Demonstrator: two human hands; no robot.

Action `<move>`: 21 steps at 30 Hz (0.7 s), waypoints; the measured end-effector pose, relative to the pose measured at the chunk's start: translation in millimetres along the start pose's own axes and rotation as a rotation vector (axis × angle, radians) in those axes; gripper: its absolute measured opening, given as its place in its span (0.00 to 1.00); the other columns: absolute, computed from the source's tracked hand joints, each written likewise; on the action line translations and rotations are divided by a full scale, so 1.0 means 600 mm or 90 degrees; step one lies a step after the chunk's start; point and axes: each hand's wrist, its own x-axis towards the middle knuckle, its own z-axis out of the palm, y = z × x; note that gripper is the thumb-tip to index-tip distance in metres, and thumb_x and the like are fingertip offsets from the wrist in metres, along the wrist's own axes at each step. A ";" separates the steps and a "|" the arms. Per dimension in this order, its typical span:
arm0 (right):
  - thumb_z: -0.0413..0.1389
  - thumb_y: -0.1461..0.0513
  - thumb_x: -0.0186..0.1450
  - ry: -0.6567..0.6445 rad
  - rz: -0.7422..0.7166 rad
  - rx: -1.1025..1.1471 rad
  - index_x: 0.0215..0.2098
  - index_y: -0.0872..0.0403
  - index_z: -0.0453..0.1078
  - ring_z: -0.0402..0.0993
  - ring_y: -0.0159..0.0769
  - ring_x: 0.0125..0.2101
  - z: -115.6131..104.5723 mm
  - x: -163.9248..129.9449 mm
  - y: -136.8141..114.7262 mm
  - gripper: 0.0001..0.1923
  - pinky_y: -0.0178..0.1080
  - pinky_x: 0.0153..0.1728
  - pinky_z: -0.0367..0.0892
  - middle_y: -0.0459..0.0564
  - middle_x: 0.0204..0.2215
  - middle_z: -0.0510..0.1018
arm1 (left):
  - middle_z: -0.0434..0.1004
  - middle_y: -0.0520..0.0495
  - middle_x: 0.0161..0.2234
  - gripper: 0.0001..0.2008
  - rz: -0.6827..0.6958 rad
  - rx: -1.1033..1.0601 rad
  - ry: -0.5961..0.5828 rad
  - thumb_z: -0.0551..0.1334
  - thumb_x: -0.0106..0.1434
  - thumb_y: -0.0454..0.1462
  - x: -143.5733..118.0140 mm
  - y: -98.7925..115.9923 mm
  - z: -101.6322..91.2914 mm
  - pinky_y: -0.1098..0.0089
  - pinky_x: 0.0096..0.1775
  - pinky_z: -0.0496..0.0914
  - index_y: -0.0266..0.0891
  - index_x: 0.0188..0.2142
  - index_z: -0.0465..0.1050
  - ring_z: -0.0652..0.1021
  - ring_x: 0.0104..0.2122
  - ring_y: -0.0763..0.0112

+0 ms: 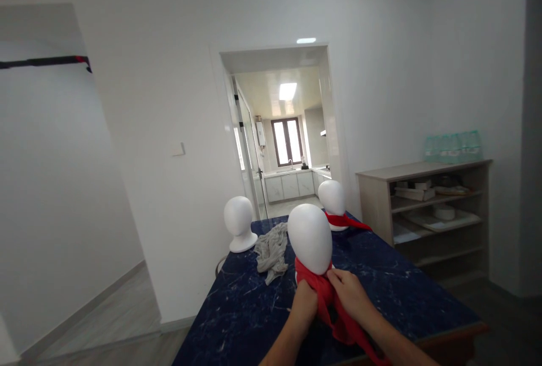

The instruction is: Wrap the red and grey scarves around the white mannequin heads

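A white mannequin head (310,237) stands upright near the front of the table, with a red scarf (325,290) wrapped around its neck. The scarf's loose end hangs forward and to the right, toward the table edge. My left hand (306,299) is closed on the scarf at the left of the neck; its fingertips are partly hidden by the cloth. On the other side, my right hand (348,291) pinches the scarf just below the chin, thumb and fingers together.
Another mannequin head (237,218) stands at the table's left edge beside a crumpled grey cloth (271,248). Farther back is a third mannequin head (332,199) with a red scarf (349,221). The dark blue table (237,309) faces a doorway. A shelf unit (423,171) carrying bottles (453,147) stands right.
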 end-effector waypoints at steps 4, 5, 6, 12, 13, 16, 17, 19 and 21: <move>0.62 0.49 0.65 -0.053 0.013 -0.042 0.33 0.53 0.81 0.78 0.45 0.33 0.006 -0.008 -0.015 0.16 0.40 0.38 0.67 0.51 0.31 0.86 | 0.86 0.37 0.49 0.15 0.061 0.044 0.054 0.70 0.55 0.41 0.009 -0.026 0.010 0.55 0.60 0.72 0.42 0.43 0.84 0.82 0.52 0.44; 0.65 0.51 0.62 -0.057 0.020 -0.061 0.36 0.53 0.82 0.78 0.45 0.34 0.007 -0.009 -0.017 0.14 0.40 0.37 0.67 0.51 0.33 0.86 | 0.86 0.38 0.50 0.16 0.063 0.059 0.070 0.70 0.56 0.41 0.010 -0.032 0.012 0.55 0.60 0.72 0.42 0.45 0.84 0.82 0.53 0.45; 0.68 0.53 0.59 -0.054 0.026 -0.076 0.39 0.53 0.82 0.79 0.45 0.35 0.007 -0.009 -0.018 0.14 0.39 0.37 0.67 0.50 0.35 0.86 | 0.87 0.38 0.49 0.16 0.061 0.078 0.085 0.69 0.57 0.41 0.011 -0.037 0.013 0.55 0.59 0.72 0.41 0.45 0.83 0.82 0.52 0.45; 0.62 0.63 0.60 -0.004 0.084 -0.149 0.33 0.54 0.78 0.80 0.41 0.34 0.011 0.004 -0.011 0.04 0.36 0.35 0.66 0.50 0.32 0.86 | 0.88 0.40 0.37 0.09 0.033 0.166 0.091 0.65 0.55 0.33 0.010 -0.036 0.017 0.60 0.49 0.75 0.36 0.35 0.83 0.84 0.42 0.50; 0.61 0.64 0.60 0.001 0.086 -0.168 0.33 0.54 0.78 0.80 0.41 0.34 0.012 0.006 -0.011 0.04 0.36 0.35 0.65 0.51 0.32 0.86 | 0.88 0.40 0.36 0.09 0.019 0.169 0.097 0.64 0.54 0.32 0.009 -0.034 0.018 0.60 0.47 0.75 0.36 0.34 0.83 0.84 0.41 0.50; 0.59 0.65 0.62 0.013 0.070 -0.235 0.37 0.53 0.79 0.81 0.41 0.36 0.011 0.008 -0.011 0.07 0.35 0.36 0.65 0.52 0.36 0.87 | 0.88 0.39 0.35 0.09 -0.012 0.111 0.099 0.65 0.52 0.32 0.009 -0.033 0.020 0.60 0.44 0.75 0.36 0.34 0.83 0.85 0.39 0.48; 0.58 0.66 0.62 0.016 0.069 -0.265 0.39 0.52 0.78 0.82 0.41 0.38 0.010 0.007 -0.011 0.09 0.35 0.37 0.64 0.52 0.37 0.87 | 0.88 0.39 0.36 0.11 -0.015 0.059 0.091 0.67 0.51 0.33 0.009 -0.034 0.021 0.60 0.44 0.75 0.35 0.36 0.84 0.85 0.40 0.49; 0.57 0.67 0.63 0.016 0.070 -0.329 0.42 0.51 0.78 0.83 0.43 0.40 0.003 0.006 -0.009 0.11 0.36 0.37 0.63 0.54 0.40 0.87 | 0.88 0.40 0.37 0.18 -0.030 -0.076 0.072 0.69 0.48 0.32 0.008 -0.036 0.020 0.61 0.46 0.75 0.35 0.41 0.84 0.85 0.39 0.52; 0.56 0.67 0.64 0.011 0.063 -0.390 0.45 0.52 0.76 0.83 0.45 0.42 -0.003 0.005 -0.005 0.12 0.37 0.38 0.63 0.55 0.40 0.86 | 0.88 0.42 0.37 0.21 -0.066 -0.185 0.063 0.69 0.46 0.31 0.005 -0.039 0.017 0.63 0.45 0.75 0.35 0.43 0.83 0.85 0.36 0.57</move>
